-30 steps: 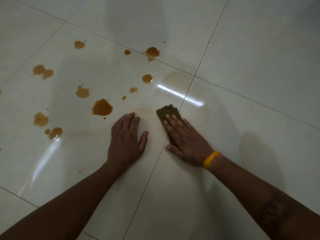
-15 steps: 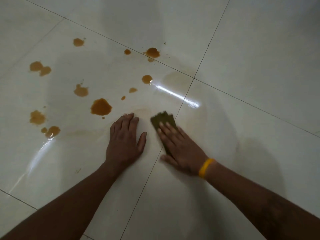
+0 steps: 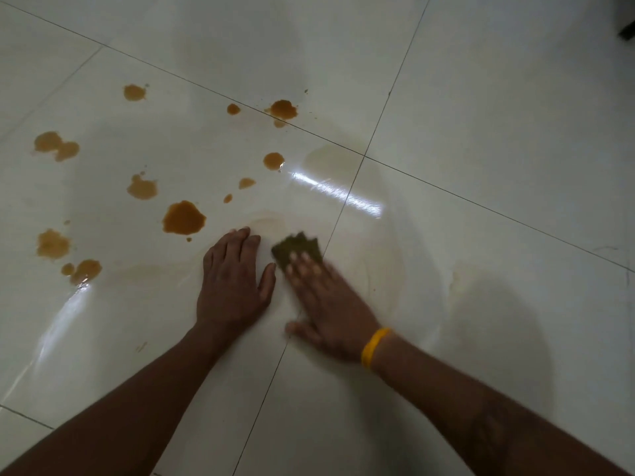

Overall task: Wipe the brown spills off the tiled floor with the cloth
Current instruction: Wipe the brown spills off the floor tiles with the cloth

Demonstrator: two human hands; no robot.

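Note:
My right hand (image 3: 326, 304), with a yellow wristband, presses flat on a dark olive cloth (image 3: 297, 250) on the glossy white tiled floor (image 3: 481, 132); only the cloth's far end shows past the fingers. My left hand (image 3: 232, 283) lies flat on the floor just left of it, fingers spread, holding nothing. Several brown spills lie to the left and beyond: the largest spill (image 3: 183, 218) sits just ahead of my left fingertips, and another spill (image 3: 283, 109) lies on a grout line further off. Faint wet smears surround the cloth.
Grout lines cross just beyond my right hand, at a joint (image 3: 364, 156). A bright light reflection (image 3: 336, 194) streaks the wet tile. A dark object (image 3: 627, 32) shows at the top right edge.
My right hand has slid the cloth leftwards and nearer, closer to my left hand; it is motion-blurred now. My left hand has stayed planted.

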